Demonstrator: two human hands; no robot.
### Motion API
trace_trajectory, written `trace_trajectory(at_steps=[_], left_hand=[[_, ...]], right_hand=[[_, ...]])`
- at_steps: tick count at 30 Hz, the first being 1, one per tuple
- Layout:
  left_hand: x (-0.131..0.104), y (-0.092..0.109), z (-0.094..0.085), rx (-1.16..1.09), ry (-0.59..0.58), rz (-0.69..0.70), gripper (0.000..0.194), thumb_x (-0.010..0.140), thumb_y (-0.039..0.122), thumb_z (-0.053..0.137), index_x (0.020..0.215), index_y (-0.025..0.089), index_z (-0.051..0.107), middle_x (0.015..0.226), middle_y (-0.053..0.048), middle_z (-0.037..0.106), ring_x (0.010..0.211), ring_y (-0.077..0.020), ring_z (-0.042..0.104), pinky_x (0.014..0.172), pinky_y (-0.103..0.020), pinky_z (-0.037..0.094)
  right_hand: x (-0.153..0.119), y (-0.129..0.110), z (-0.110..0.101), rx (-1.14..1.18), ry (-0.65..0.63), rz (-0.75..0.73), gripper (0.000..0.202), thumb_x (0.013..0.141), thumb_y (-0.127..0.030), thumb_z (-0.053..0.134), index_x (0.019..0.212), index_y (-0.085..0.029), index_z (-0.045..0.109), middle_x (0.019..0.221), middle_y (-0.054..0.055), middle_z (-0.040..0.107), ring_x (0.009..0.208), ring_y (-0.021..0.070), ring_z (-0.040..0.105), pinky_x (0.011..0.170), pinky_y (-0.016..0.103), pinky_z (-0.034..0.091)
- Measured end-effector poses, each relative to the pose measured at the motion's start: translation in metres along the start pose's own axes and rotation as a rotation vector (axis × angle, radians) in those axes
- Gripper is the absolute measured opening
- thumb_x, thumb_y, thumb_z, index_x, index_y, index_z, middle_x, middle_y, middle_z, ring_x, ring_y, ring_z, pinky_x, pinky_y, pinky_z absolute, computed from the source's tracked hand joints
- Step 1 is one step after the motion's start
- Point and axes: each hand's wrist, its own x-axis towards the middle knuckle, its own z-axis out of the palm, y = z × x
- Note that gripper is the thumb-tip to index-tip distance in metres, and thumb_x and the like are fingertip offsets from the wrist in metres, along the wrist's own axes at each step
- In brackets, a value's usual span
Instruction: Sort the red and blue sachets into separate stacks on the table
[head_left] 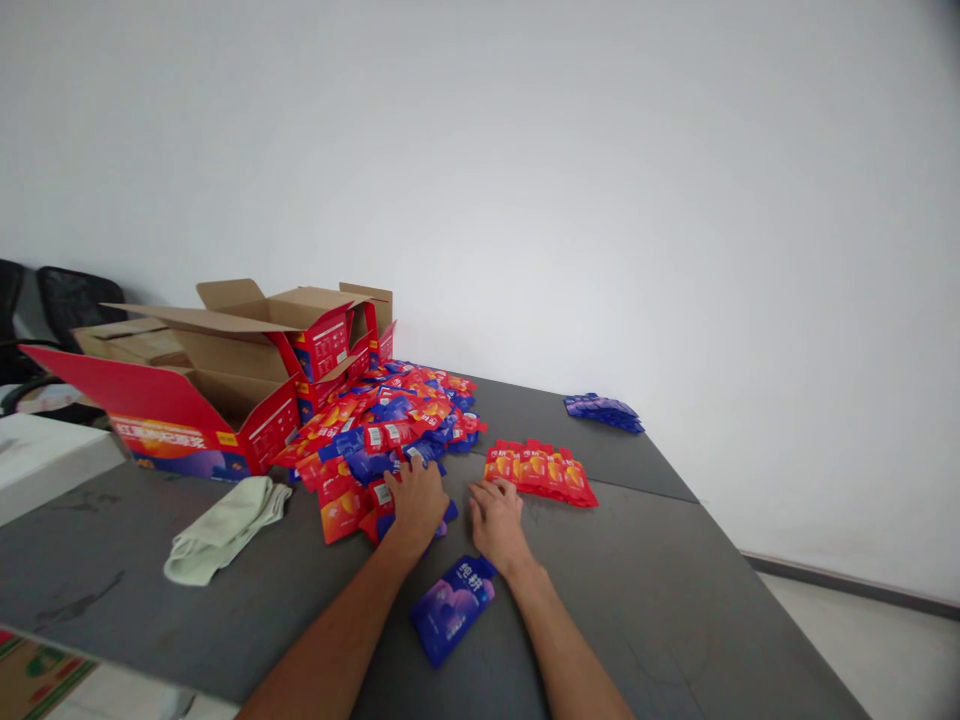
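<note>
1. Here's the left hand (pixel 416 500), fingers bent over the near edge of the heap of packets (pixel 405 410); can't tell whether it grips 1!
2. Right hand (pixel 496 515) beside it, palm down, fingers loosely bent; can't tell whether it holds anything.
3. Just beyond those right fingers, red packets (pixel 536 468) overlap in a row.
4. Nearer than both hands, 1 purple packet (pixel 454 605) lies between the forearms.
5. Left of the left hand: a cloth (pixel 225 530), open boxes (pixel 262 430) beyond.
</note>
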Motion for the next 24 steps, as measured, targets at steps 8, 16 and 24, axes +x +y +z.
trace_trajectory(at_steps=[8, 16, 24], left_hand=[[0.010, -0.009, 0.002, -0.074, -0.124, 0.054, 0.037, 0.074, 0.016, 0.057, 0.110, 0.019, 0.062, 0.120, -0.015, 0.052, 0.112, -0.0315, 0.050, 0.094, -0.046, 0.037], [0.023, -0.007, -0.006, -0.552, -0.088, 0.242, 0.053, 0.064, -0.005, 0.047, 0.111, 0.016, 0.062, 0.116, -0.008, 0.054, 0.099, -0.0154, 0.057, 0.091, -0.026, 0.046], [0.018, 0.003, -0.022, -1.029, -0.045, 0.222, 0.029, 0.075, 0.012, 0.054, 0.098, 0.020, 0.070, 0.107, -0.004, 0.068, 0.100, -0.0178, 0.063, 0.092, -0.030, 0.050]], right_hand=[[-0.005, -0.005, 0.003, 0.055, -0.127, -0.040, 0.033, 0.092, -0.024, 0.047, 0.119, -0.031, 0.065, 0.122, 0.001, 0.066, 0.118, 0.0250, 0.042, 0.098, 0.038, 0.033], [-0.005, -0.003, 0.007, 0.106, -0.105, 0.057, 0.042, 0.090, -0.030, 0.050, 0.132, -0.027, 0.057, 0.121, 0.008, 0.065, 0.120, 0.0251, 0.046, 0.098, 0.038, 0.037], [0.004, -0.007, 0.002, 0.682, 0.071, 0.182, 0.041, 0.092, -0.046, 0.050, 0.120, -0.019, 0.061, 0.090, 0.004, 0.069, 0.089, 0.0198, 0.060, 0.081, 0.029, 0.046]])
